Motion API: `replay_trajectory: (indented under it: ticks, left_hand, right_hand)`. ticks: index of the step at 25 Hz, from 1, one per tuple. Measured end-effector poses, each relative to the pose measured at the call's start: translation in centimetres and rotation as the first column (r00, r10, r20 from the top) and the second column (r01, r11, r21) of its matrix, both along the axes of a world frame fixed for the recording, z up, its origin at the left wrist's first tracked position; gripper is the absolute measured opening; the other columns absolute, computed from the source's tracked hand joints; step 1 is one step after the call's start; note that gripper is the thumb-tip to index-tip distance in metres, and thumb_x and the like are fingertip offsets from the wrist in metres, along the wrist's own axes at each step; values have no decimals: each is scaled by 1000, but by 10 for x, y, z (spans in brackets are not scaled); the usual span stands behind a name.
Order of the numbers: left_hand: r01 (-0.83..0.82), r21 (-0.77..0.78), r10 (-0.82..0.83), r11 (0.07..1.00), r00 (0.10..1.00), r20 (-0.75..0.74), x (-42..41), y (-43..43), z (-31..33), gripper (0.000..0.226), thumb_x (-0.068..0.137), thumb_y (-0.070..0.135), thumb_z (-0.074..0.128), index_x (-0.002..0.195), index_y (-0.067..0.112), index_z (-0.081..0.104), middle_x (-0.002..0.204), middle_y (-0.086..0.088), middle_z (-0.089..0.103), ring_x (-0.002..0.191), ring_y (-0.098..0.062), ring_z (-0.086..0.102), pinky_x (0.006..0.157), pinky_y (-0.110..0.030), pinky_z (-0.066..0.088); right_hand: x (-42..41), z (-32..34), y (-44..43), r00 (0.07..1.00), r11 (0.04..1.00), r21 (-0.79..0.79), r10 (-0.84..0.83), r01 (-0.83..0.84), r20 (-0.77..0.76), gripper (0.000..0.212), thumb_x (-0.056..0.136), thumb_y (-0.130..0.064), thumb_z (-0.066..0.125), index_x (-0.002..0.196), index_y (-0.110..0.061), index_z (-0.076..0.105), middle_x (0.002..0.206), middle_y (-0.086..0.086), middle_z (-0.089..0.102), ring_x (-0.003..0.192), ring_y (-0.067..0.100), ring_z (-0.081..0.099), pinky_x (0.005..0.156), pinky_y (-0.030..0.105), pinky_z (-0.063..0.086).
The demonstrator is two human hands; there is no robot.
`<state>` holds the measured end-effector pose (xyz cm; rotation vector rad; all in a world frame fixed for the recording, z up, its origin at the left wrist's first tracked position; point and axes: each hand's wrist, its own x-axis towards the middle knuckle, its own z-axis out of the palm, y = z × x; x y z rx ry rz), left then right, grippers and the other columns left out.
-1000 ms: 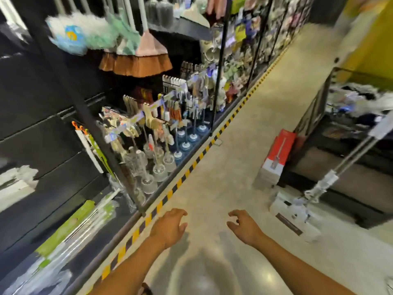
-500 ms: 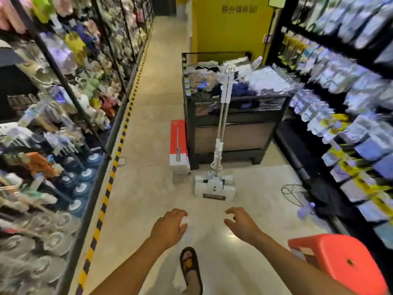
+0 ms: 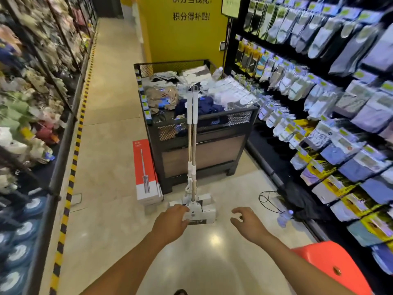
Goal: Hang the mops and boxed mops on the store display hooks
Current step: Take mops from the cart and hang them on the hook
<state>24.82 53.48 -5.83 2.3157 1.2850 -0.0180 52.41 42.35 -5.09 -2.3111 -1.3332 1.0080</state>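
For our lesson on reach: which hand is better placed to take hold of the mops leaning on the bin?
Probably the left hand: it overlaps the mops at their heads on the floor, while the right hand hangs apart, open, off to the side.

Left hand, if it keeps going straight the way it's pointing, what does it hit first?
Most likely the white mop heads standing on the floor against the bin; the left hand already overlaps them in view, though depth is unclear.

What I cannot resolve from the head camera

Left hand [image 3: 170, 224] covers the mop head's [image 3: 200, 211] near corner; left shelves [image 3: 32, 92] blur; orange stool [image 3: 331, 267] is cropped.
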Motion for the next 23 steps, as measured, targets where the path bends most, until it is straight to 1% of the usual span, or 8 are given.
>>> replay_trajectory:
  ticks: [3,6,8,10,14,17,19,23]
  left_hand:
    - [10,7,-11,1000,1000,4,13,50,9,39,100,43,61,139,34,56,145,6,58,123,-17,62,99,-33,54]
    - [49,24,-50,998,999,12,26,97,19,38,102,40,57,139,30,57,145,4,58,124,-17,61,100,-33,53]
    - [40,29,-41,999,999,22,36,126,23,41,101,40,58,140,28,57,145,3,58,124,-19,62,101,-36,54]
    - [21,31,-22,999,1000,13,45,152,21,41,99,39,62,139,29,58,144,4,58,122,-20,62,101,-39,55]
    - [-21,32,21,999,1000,8,69,206,14,39,99,37,63,137,32,57,144,6,56,123,-18,60,102,-39,55]
    - [-49,27,49,998,999,-12,89,244,14,44,100,39,59,143,31,52,147,5,53,128,-19,57,103,-42,53]
    - [-75,16,76,997,997,-30,105,270,19,45,101,39,58,145,28,51,148,4,52,130,-21,55,104,-44,52]
    - [-174,-9,174,985,985,2,133,313,28,44,101,33,60,144,23,53,145,0,54,129,-23,56,105,-42,50]
  right_hand:
    - [6,6,45,1000,1000,16,-12,12,-4,36,101,-30,63,136,-20,59,143,0,48,111,15,58,102,26,46]
    - [13,10,92,1000,999,36,4,-3,-16,37,102,-30,62,138,-20,58,145,2,47,112,16,57,101,25,45]
    - [19,11,122,1000,999,31,21,-21,-17,38,103,-31,61,139,-19,57,146,2,47,113,16,56,99,24,44]
    - [25,12,154,999,998,40,47,-47,-7,40,103,-32,61,141,-19,57,148,3,47,115,17,56,100,24,44]
    - [49,12,240,994,993,48,107,-106,-14,43,103,-31,61,144,-17,55,148,5,50,129,23,57,107,31,45]
    - [73,18,309,984,982,53,180,-180,0,43,102,-28,61,141,-11,58,145,11,54,128,25,57,108,33,45]
    - [91,27,361,975,972,78,222,-221,0,41,102,-26,62,136,-4,61,140,17,59,122,29,61,106,37,48]
    - [119,48,469,968,962,146,242,-232,-59,48,101,-25,64,146,-10,54,148,11,56,129,28,60,106,35,45]
